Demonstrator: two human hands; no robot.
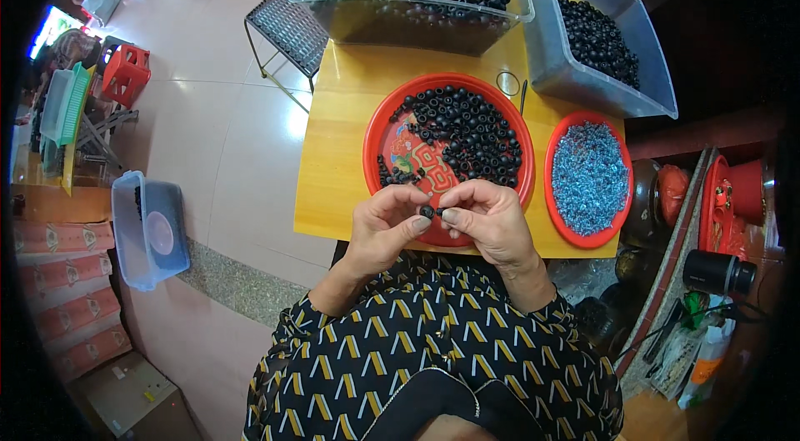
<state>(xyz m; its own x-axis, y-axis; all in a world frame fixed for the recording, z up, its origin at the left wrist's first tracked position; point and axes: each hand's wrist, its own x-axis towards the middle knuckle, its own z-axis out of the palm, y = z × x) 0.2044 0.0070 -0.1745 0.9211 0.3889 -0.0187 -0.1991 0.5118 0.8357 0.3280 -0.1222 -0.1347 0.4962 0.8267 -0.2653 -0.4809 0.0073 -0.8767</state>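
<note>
Above the near rim of a round red tray [367, 141], my two hands meet. My left hand [382, 231] pinches a small round black part [427, 212] between thumb and fingertips. Against its right side, my right hand [493, 224] pinches a smaller dark piece [441, 212]; the fingers partly hide it, and I cannot tell whether the two are joined. Many black ring-like parts [471, 128] lie in the tray, mostly at the back and right. A few smaller black pieces [396, 172] sit by its left rim, near my left hand.
On the yellow table [333, 149], a red plate [551, 178] holds small clear-blue pieces [588, 178]. Two clear bins [400, 20] [575, 78] of black parts stand behind. A stool [287, 28] is beyond the left edge; a plastic tub [154, 233] rests left.
</note>
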